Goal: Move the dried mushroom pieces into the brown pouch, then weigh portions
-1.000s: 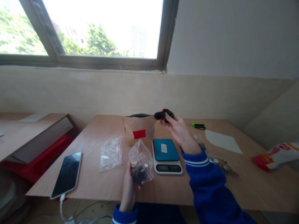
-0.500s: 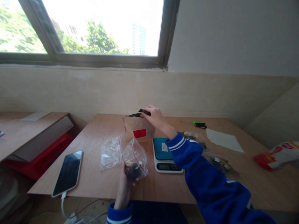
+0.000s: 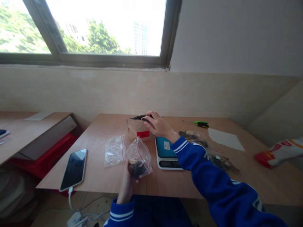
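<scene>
My left hand (image 3: 127,179) is closed around a clear zip bag (image 3: 142,156) that holds dark and pale dried pieces, upright near the table's front edge. Behind it stands a brown paper bag (image 3: 136,130) with a red label and an open top. At that opening is my right hand (image 3: 155,121), its fingers bent around a flat dark piece (image 3: 145,119) whose exact kind I cannot make out. Another clear zip bag (image 3: 115,150), flat, lies left of the one I hold. A kitchen scale (image 3: 163,147) with a blue top sits below my right wrist.
Filled clear bags (image 3: 223,162) lie right of the scale, partly behind my right sleeve. Screwdrivers (image 3: 201,124), a white sheet (image 3: 224,138) and a red-and-white package (image 3: 276,153) are farther right. A plugged-in phone (image 3: 74,170) rests at the table's left edge.
My right hand has dipped slightly at the paper bag's opening, and the dark piece sits lower. My left hand still holds the zip bag. The view has shifted a little.
</scene>
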Demonstrator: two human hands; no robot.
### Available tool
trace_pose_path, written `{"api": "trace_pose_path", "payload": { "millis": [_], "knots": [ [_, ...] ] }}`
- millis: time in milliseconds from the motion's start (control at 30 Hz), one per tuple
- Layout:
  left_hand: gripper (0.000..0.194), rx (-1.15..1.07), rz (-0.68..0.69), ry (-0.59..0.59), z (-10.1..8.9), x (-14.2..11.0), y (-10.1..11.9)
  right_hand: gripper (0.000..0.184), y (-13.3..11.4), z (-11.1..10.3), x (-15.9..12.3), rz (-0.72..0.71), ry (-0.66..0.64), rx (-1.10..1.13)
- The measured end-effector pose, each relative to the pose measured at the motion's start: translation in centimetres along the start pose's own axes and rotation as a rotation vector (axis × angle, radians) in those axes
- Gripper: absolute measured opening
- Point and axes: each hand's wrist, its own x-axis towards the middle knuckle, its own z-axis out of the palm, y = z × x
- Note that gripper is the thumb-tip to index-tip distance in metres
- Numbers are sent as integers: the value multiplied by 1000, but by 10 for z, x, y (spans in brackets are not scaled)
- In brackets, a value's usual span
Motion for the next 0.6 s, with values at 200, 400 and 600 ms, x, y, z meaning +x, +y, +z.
{"api": "trace_pose_path", "payload": {
  "millis": [200, 400, 600],
  "knots": [
    [46, -13, 48, -9, -2, -3, 2, 35, -14, -3, -1, 52, -152, 38],
    [46, -21, 56, 14, -1, -8, 7, 49, -39, -15, -2, 264, -338, -53],
    [46, -28, 113, -6, 4, -14, 10, 62, -43, -17, 15, 380, -381, -111]
  ]
}}
